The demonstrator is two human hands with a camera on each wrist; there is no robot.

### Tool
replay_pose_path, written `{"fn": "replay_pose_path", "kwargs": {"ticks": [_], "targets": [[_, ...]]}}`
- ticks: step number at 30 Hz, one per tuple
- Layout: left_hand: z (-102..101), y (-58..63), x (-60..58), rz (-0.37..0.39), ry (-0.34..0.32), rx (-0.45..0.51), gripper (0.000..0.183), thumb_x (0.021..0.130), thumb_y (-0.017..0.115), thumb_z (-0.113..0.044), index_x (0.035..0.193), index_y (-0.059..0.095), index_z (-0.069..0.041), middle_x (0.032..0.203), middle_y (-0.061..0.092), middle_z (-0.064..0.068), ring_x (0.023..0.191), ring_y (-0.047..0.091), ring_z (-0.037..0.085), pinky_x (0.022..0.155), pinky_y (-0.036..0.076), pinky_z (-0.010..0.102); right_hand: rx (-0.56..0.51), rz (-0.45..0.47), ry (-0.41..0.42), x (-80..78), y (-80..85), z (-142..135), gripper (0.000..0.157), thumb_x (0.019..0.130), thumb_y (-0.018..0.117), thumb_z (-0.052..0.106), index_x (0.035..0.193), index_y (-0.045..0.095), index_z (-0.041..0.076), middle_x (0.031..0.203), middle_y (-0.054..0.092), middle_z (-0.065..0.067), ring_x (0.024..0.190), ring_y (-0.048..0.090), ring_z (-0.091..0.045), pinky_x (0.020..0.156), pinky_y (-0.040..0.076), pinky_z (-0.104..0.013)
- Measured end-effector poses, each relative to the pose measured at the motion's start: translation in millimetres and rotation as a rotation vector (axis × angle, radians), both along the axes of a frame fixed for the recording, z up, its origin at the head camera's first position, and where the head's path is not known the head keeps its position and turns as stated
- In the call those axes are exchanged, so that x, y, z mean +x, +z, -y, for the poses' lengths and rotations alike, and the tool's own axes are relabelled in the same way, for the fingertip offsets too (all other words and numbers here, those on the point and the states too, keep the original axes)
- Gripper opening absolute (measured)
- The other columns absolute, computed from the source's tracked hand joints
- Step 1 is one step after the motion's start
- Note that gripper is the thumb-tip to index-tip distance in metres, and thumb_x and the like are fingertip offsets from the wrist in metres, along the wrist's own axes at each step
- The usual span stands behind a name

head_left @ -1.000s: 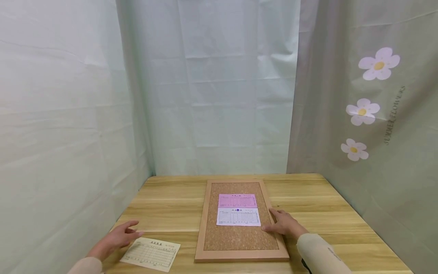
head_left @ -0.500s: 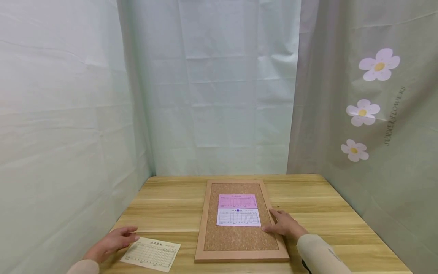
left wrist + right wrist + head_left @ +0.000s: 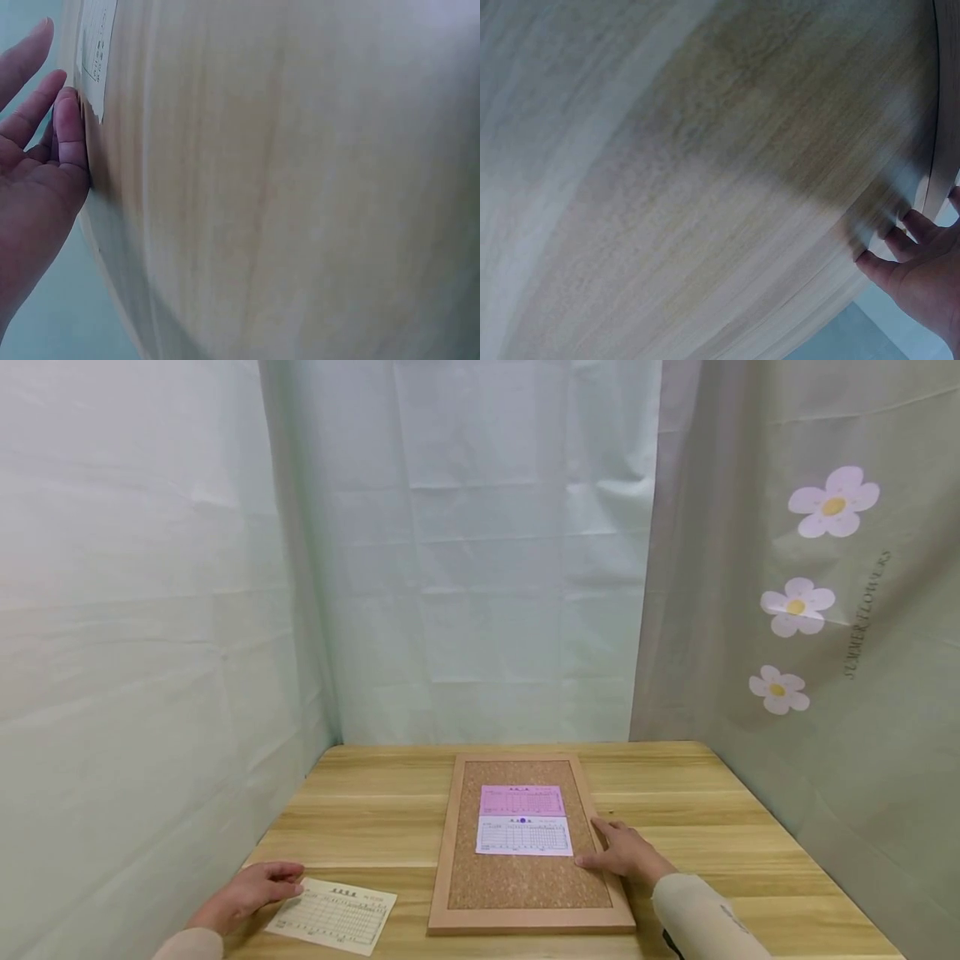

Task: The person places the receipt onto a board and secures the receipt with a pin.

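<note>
A pale yellow printed form (image 3: pixel 335 914) lies flat on the table at the lower left. My left hand (image 3: pixel 251 893) is at its upper left corner, palm low, the fingers loosely bent; the left wrist view shows its fingertips (image 3: pixel 69 120) beside the paper's edge. A wood-framed corkboard (image 3: pixel 528 885) lies near the middle of the table. On it sit a pink form (image 3: pixel 521 800) and, just below, a white form (image 3: pixel 523 839) with a purple round pushpin (image 3: pixel 522 820) near its top. My right hand (image 3: pixel 626 852) rests on the corkboard's right edge with thumb and fingers spread.
The wooden tabletop (image 3: pixel 735 852) runs under everything. Pale green curtains (image 3: pixel 487 568) stand behind it and on both sides, the right one printed with white flowers (image 3: pixel 797 607).
My left hand has lowered slightly to the yellow form's corner, its fingers coming closer together. The right hand, the corkboard and the forms on it have stayed in place.
</note>
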State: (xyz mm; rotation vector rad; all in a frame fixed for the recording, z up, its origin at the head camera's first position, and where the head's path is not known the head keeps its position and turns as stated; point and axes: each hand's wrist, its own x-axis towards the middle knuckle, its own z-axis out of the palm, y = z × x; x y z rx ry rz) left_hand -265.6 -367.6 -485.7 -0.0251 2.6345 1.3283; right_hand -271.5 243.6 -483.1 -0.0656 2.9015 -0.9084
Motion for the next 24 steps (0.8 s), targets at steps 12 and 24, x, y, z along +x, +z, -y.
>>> {"fn": "replay_pose_path", "kwargs": {"ticks": [12,24], "targets": [[-3,-2.3,-0.2,-0.053,-0.009,-0.068,0.053,0.085,0.080,-0.015,0.123,0.059,0.016,0.118,0.063,0.024,0.108,0.059,0.032,0.091,0.050,0.046,0.009,0.003,-0.006,-2.7,-4.7,-2,0.102,0.076,0.078,0.060,0.151,0.038,0.003,0.146,0.036,-0.035,0.133,0.034,-0.056,0.102,0.030,-0.070],[-12,-8.7,-0.7,-0.107,0.034,-0.151,0.041,0.078,0.084,-0.010,0.109,0.066,0.010,0.102,0.067,0.013,0.094,0.058,0.024,0.088,0.049,0.046,0.012,-0.005,0.006,-2.7,-5.4,-2,0.101,0.077,0.078,0.059,0.151,0.039,0.002,0.146,0.037,-0.034,0.133,0.035,-0.055,0.101,0.031,-0.069]]}}
